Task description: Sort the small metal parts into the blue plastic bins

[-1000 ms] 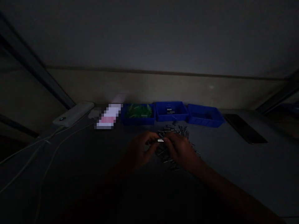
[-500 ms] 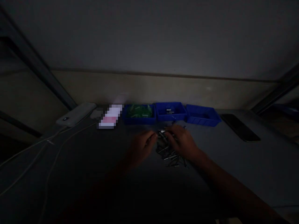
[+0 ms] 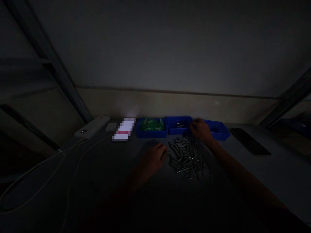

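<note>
A heap of small metal pins (image 3: 186, 158), mostly short cylinders, lies on the dark table. At its left edge is my left hand (image 3: 155, 157), fingers curled together; whatever they hold is too dark to make out. My right hand (image 3: 201, 129) hovers at the right end of the middle blue bin (image 3: 179, 130), partly covering the right blue bin (image 3: 218, 133). Its fingers are bent and pressed together, and their contents are hidden. A few metal pieces lie inside the middle bin. To its left, another blue bin (image 3: 152, 134) contains green plastic-wrapped material.
A dark phone (image 3: 250, 141) lies flat at the right. On the left are a lit, blurred-out screen (image 3: 124, 129), a white device (image 3: 93, 127) and loose white cables (image 3: 77, 166). A wall (image 3: 175, 100) stands behind the bins.
My right hand has moved up and right from the metal heap to the bins, uncovering the heap. The left hand stays at the heap's left side. The camera view has shifted slightly.
</note>
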Demonstrator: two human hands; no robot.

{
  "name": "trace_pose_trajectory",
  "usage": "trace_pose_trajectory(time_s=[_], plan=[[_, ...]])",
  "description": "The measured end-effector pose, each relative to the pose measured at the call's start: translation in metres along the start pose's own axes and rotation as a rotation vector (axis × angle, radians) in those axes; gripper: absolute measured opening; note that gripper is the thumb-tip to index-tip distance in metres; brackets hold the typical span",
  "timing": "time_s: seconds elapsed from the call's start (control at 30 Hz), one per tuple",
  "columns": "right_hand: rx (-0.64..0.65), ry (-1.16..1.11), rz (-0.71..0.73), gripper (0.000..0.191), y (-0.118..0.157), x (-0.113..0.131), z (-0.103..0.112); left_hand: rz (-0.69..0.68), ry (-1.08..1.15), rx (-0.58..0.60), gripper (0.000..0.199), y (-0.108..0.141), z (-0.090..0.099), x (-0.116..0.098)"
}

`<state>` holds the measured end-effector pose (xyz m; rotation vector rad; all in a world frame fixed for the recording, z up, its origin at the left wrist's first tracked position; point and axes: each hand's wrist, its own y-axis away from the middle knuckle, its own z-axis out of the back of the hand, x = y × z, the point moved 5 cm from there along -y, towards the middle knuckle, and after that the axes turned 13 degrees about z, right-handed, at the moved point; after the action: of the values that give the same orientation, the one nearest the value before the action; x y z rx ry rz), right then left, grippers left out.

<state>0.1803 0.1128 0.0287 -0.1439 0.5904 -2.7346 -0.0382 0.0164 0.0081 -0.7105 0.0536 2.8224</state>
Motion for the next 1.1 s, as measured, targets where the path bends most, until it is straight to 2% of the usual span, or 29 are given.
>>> trace_pose_trajectory(time_s=[0.13,0.4,0.57,0.7,0.83,0.9,1.0,1.1], plan=[[-0.018,0.052,-0.008,0.033,0.010,0.006,0.003,0.013,0.060,-0.017,0.014,0.000,-0.002,0.000],[-0.060,0.078,0.126,0.042,0.036,0.015,0.010,-0.021,0.141,-0.055,0.012,-0.002,-0.005,0.002],[-0.154,0.050,0.121,0.043,0.049,0.014,0.013,-0.019,0.160,-0.092,0.014,-0.003,-0.006,0.001],[-0.290,-0.013,0.189,0.035,0.053,0.015,0.022,0.028,0.177,-0.103,0.018,-0.005,-0.008,0.003],[-0.419,-0.112,0.259,0.029,0.062,0.036,0.042,0.032,0.233,-0.100,0.022,-0.007,-0.009,0.006],[-0.362,-0.193,0.360,0.028,0.067,0.061,0.047,0.038,0.247,-0.101,0.024,-0.007,-0.008,0.005],[-0.177,-0.300,0.561,0.028,0.073,0.100,0.043,0.048,0.263,-0.112,0.031,-0.006,-0.006,0.001],[-0.113,-0.341,0.622,0.016,0.077,0.117,0.037,0.059,0.315,-0.101,0.036,-0.002,-0.005,-0.006]])
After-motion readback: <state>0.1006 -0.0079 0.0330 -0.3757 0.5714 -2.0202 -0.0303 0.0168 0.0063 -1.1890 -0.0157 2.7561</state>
